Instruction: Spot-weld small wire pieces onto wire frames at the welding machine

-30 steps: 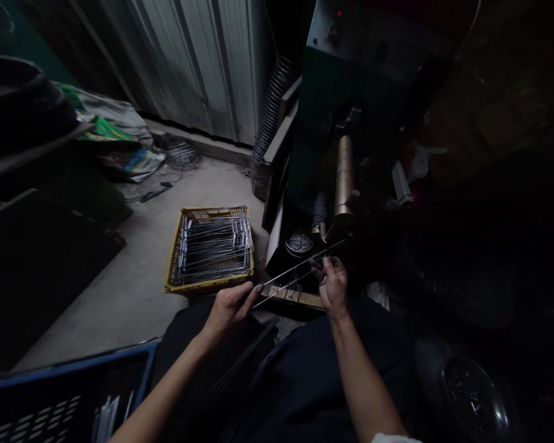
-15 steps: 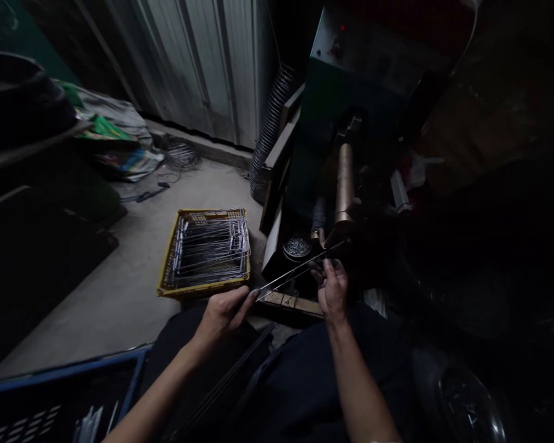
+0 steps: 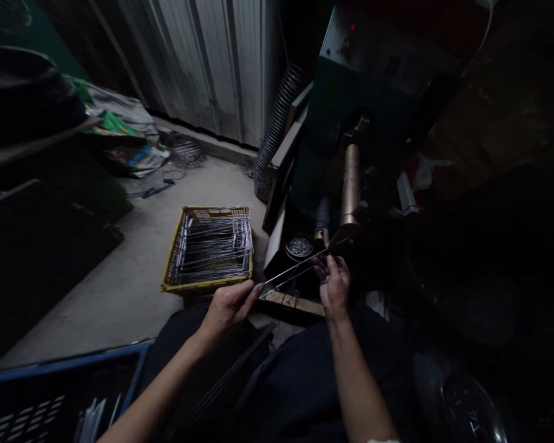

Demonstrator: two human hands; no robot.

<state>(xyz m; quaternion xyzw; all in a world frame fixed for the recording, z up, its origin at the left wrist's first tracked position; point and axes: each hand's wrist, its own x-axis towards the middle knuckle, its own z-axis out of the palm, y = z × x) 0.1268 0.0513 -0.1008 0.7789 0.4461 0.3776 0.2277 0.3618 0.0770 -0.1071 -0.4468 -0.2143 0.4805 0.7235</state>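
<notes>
My left hand (image 3: 231,304) is closed around the near end of a thin bent metal wire frame (image 3: 295,268), with the thumb stretched along it. The frame slants up to the right, its far end at the copper electrode tips of a machine that looks like a spot welder (image 3: 351,184). Close below those tips, my right hand (image 3: 335,286) pinches the frame's far part between thumb and forefinger; any small piece in the pinch is too dark to make out. A round bowl of small metal pieces (image 3: 300,247) sits just left of the lower electrode.
A yellow crate (image 3: 170,261) of wire frames stands on the floor at left. More rods lie across my lap (image 3: 221,384). At lower left is a blue crate (image 3: 141,363). A ribbed hose (image 3: 277,132) and boards (image 3: 286,144) stand beside the machine.
The view has shifted slightly, so the surroundings sit a little further right. Both hands keep their hold, and the wire frame stays at the electrodes.
</notes>
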